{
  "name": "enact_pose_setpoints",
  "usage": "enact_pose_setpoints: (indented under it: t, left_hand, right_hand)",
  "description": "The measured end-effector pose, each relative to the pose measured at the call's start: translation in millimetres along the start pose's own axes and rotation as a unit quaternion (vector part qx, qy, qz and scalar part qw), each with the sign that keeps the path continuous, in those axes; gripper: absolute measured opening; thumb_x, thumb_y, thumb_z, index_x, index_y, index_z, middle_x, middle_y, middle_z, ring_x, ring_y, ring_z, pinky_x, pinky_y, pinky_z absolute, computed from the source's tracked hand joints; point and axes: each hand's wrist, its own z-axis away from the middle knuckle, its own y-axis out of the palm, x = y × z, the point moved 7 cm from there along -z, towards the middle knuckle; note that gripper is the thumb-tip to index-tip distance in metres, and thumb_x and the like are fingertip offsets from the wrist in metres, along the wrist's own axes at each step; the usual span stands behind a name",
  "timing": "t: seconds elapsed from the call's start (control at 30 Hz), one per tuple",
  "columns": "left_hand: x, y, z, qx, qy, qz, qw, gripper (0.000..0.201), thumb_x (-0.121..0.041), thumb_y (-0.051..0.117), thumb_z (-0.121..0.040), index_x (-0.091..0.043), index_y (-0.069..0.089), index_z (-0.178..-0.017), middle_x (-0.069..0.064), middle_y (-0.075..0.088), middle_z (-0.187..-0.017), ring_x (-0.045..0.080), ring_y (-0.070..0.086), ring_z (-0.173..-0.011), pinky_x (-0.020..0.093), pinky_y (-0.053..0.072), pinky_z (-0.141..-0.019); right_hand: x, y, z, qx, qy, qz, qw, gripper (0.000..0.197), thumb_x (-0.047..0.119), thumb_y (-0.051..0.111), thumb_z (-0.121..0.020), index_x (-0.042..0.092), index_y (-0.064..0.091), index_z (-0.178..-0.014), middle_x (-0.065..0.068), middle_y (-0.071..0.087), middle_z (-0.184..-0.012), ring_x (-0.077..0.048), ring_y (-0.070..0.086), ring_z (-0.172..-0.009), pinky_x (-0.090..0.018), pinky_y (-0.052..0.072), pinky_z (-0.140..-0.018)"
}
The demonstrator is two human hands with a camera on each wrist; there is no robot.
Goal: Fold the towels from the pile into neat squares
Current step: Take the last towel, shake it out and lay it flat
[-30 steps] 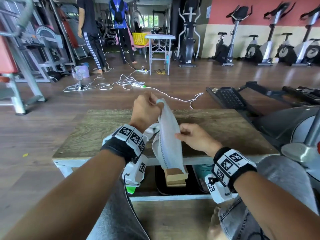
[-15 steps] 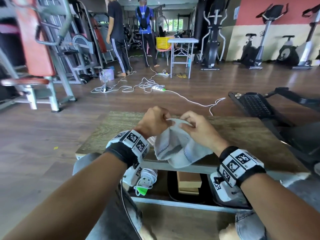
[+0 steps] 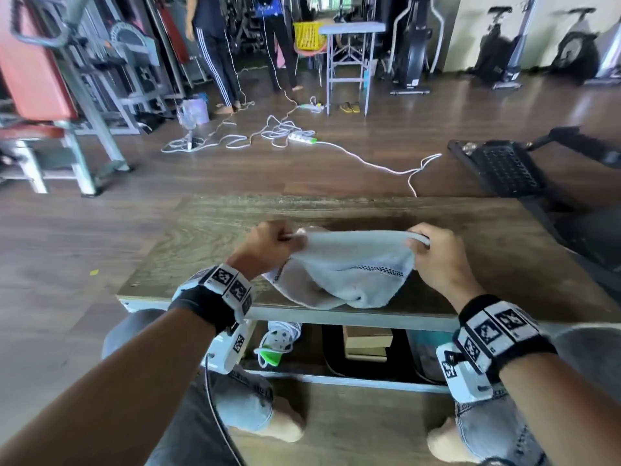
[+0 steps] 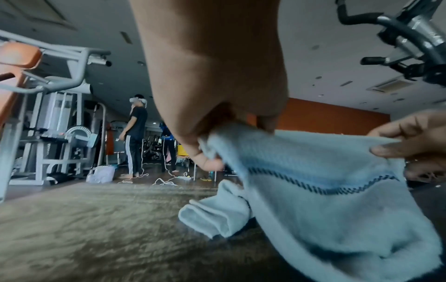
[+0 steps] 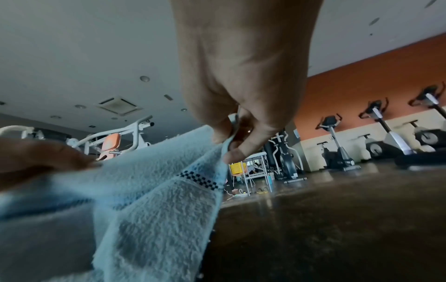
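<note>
A pale blue towel (image 3: pixel 346 267) with a dark checkered stripe is stretched between both hands just above the wooden table (image 3: pixel 208 230). My left hand (image 3: pixel 272 242) pinches its left top corner. My right hand (image 3: pixel 433 250) pinches the right top corner. The lower part sags in folds onto the table near the front edge. In the left wrist view the towel (image 4: pixel 313 181) hangs from my left hand (image 4: pixel 210 152), with a loose fold lying on the wood. In the right wrist view my right hand (image 5: pixel 229 145) grips the towel (image 5: pixel 144 200) edge between thumb and finger.
Under the table a shelf holds a white shoe (image 3: pixel 282 341), a stack of books (image 3: pixel 366 341) and a dark tray. White cables (image 3: pixel 268 136) lie on the floor beyond. Two people (image 3: pixel 215 52) stand at the back among gym machines. A black treadmill (image 3: pixel 504 166) is at the right.
The towel hung bunched from my left hand a second ago. My right hand took a corner, and both hands moved apart, spreading the towel wide and lowering it over the table.
</note>
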Motion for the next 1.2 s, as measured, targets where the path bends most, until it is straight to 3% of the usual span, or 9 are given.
enact_pose_setpoints:
  t: [0.13, 0.27, 0.37, 0.47, 0.57, 0.73, 0.87, 0.97, 1.2]
  left_hand:
    - [32, 32, -15, 0.086, -0.034, -0.08, 0.993, 0.021, -0.037, 0.058, -0.094, -0.019, 0.06, -0.084, -0.004, 0.059, -0.077, 0.018, 0.058, -0.074, 0.027, 0.045, -0.067]
    - [50, 50, -30, 0.074, -0.005, -0.038, 0.997, 0.04, -0.054, 0.062, -0.074, -0.016, 0.064, -0.087, -0.003, 0.062, -0.101, 0.017, 0.055, -0.111, 0.03, 0.041, -0.099]
    - [42, 77, -38, 0.155, 0.039, -0.037, 0.986, 0.032, -0.032, 0.076, -0.079, -0.015, 0.074, -0.106, -0.013, 0.048, -0.127, 0.009, 0.034, -0.128, 0.035, 0.023, -0.118]
    - [29, 93, -56, 0.139, 0.108, -0.005, 0.984, 0.016, -0.017, 0.074, -0.08, -0.017, 0.074, -0.096, -0.006, 0.065, -0.103, 0.009, 0.059, -0.094, 0.018, 0.047, -0.087]
    - [9, 83, -93, 0.04, 0.185, -0.017, 0.982, 0.016, -0.01, 0.061, -0.077, -0.008, 0.071, -0.065, 0.007, 0.068, -0.066, 0.013, 0.056, -0.058, 0.022, 0.046, -0.052]
    - [-20, 26, -194, -0.11, 0.187, -0.038, 0.976, 0.021, -0.022, 0.056, -0.072, -0.008, 0.072, -0.07, 0.017, 0.069, -0.075, 0.035, 0.067, -0.065, 0.025, 0.04, -0.058]
    - [-11, -33, -251, -0.167, 0.037, -0.11, 0.979, 0.028, -0.034, 0.055, -0.079, -0.024, 0.071, -0.1, 0.016, 0.069, -0.102, 0.041, 0.065, -0.094, 0.043, 0.052, -0.079]
    - [4, -64, -264, -0.185, -0.005, -0.156, 0.97, 0.028, -0.027, 0.059, -0.082, -0.029, 0.068, -0.108, 0.016, 0.067, -0.109, 0.043, 0.063, -0.099, 0.046, 0.053, -0.085]
    - [36, -63, -287, -0.167, -0.067, 0.056, 0.982, 0.019, -0.013, 0.055, -0.075, -0.02, 0.07, -0.085, 0.009, 0.073, -0.091, 0.03, 0.073, -0.063, 0.045, 0.062, -0.065]
  right_hand:
    - [-32, 39, -23, 0.051, 0.066, -0.023, 0.996, 0.012, 0.007, 0.062, -0.094, 0.009, 0.073, -0.091, -0.002, 0.07, -0.083, -0.021, 0.065, -0.079, -0.027, 0.045, -0.067]
    - [-25, 85, -32, 0.16, 0.033, -0.032, 0.986, 0.022, 0.015, 0.065, -0.093, 0.008, 0.069, -0.073, -0.011, 0.065, -0.068, -0.018, 0.056, -0.061, -0.029, 0.037, -0.056]
    - [-13, 130, -37, 0.264, 0.009, -0.042, 0.964, 0.028, 0.012, 0.064, -0.094, 0.016, 0.069, -0.067, -0.007, 0.067, -0.066, -0.014, 0.056, -0.055, -0.028, 0.038, -0.052]
    - [-5, 164, -46, 0.306, -0.012, -0.024, 0.952, 0.031, 0.006, 0.063, -0.091, 0.015, 0.067, -0.062, -0.005, 0.068, -0.066, -0.014, 0.062, -0.058, -0.03, 0.044, -0.054]
    - [1, 175, -74, 0.319, -0.025, 0.026, 0.947, 0.024, 0.003, 0.062, -0.087, 0.007, 0.069, -0.064, -0.005, 0.068, -0.063, -0.018, 0.065, -0.062, -0.033, 0.047, -0.054]
    - [15, 120, -193, 0.127, -0.107, 0.015, 0.986, 0.012, -0.001, 0.062, -0.075, 0.0, 0.07, -0.066, -0.017, 0.067, -0.069, -0.033, 0.065, -0.071, -0.041, 0.05, -0.061]
    - [12, 56, -261, -0.026, -0.098, 0.083, 0.991, 0.024, 0.004, 0.058, -0.082, -0.001, 0.06, -0.058, -0.025, 0.056, -0.067, -0.038, 0.057, -0.072, -0.044, 0.046, -0.063]
    - [-5, 11, -277, -0.115, -0.061, 0.104, 0.986, 0.026, 0.023, 0.06, -0.087, 0.002, 0.074, -0.078, -0.028, 0.065, -0.08, -0.04, 0.059, -0.079, -0.043, 0.051, -0.068]
    - [-32, 29, -274, -0.033, 0.024, 0.082, 0.996, 0.019, 0.031, 0.069, -0.092, 0.015, 0.08, -0.091, -0.006, 0.075, -0.078, -0.023, 0.069, -0.074, -0.038, 0.059, -0.081]
